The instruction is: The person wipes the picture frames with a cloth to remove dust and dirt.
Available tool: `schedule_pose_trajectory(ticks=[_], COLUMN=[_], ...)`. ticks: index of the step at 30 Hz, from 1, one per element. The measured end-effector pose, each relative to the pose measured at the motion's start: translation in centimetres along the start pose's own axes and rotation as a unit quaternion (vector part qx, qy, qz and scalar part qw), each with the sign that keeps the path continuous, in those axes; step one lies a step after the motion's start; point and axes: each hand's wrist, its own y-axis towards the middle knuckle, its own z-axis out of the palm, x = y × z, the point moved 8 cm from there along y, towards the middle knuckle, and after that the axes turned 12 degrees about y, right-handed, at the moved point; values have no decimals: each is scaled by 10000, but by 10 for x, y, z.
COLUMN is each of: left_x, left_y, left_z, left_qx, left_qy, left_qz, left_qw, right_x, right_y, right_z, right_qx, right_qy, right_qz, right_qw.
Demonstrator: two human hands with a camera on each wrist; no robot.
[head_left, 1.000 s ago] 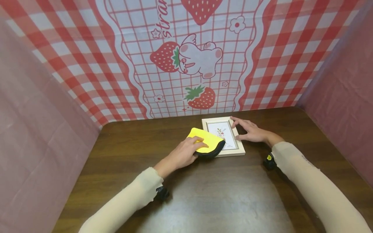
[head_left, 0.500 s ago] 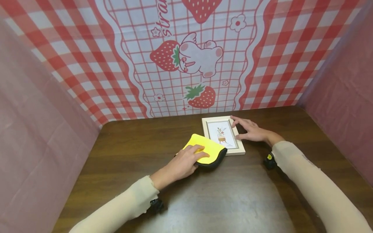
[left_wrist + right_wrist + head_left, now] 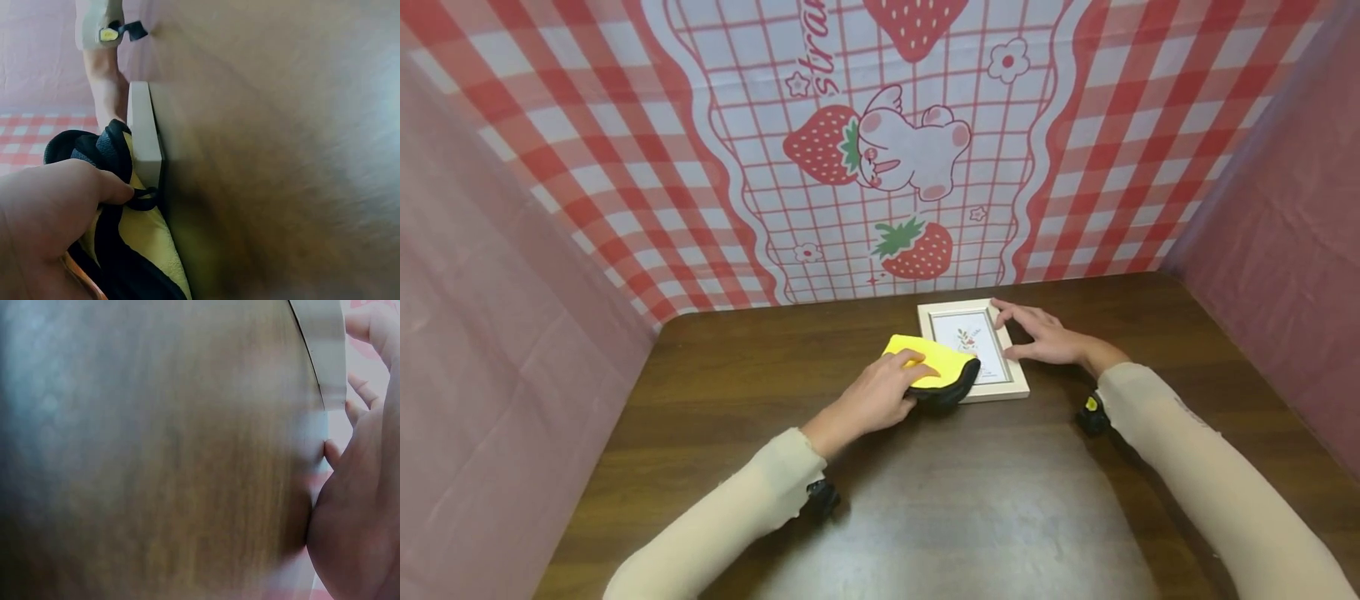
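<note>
A cream picture frame (image 3: 1018, 387) with a plant print lies face up near the back of the table. My left hand (image 3: 876, 392) grips a folded cloth (image 3: 932, 358), yellow with a black border, and holds it over the frame's lower left part. In the left wrist view the thumb (image 3: 112, 187) bears on the cloth beside the frame's edge (image 3: 145, 125). At the frame's right side, my right hand (image 3: 1052, 340) touches the border with thumb and fingertips spread apart. The right wrist view has that hand (image 3: 359, 506) beside the frame's side (image 3: 325, 350).
The dark brown wooden table (image 3: 955, 517) extends in front of both arms. Behind it hangs a red and white checked cloth (image 3: 1097, 167) with strawberry prints. Pink drapes (image 3: 490, 333) stand on the left and right sides.
My left hand first drew the cloth toward the front left, uncovering more of the print, then moved it back up over the frame's lower part. The right hand and frame stay in place.
</note>
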Motion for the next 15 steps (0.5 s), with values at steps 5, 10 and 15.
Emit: schedule_pose_trajectory(ticks=[5, 10, 15], left_x=[14, 30, 42], left_y=[18, 32, 48], left_z=[7, 14, 16], left_qx=[-86, -140, -1], left_qy=[107, 118, 274], left_qz=[-48, -112, -219], left_qw=[9999, 9998, 9994], right_x=[-3, -1, 0], right_y=[2, 1, -1], right_z=[0, 0, 0], right_qx=[-7, 0, 6], right_qy=[9, 29, 52], right_qz=[46, 39, 78], right_qw=[10000, 10000, 10000])
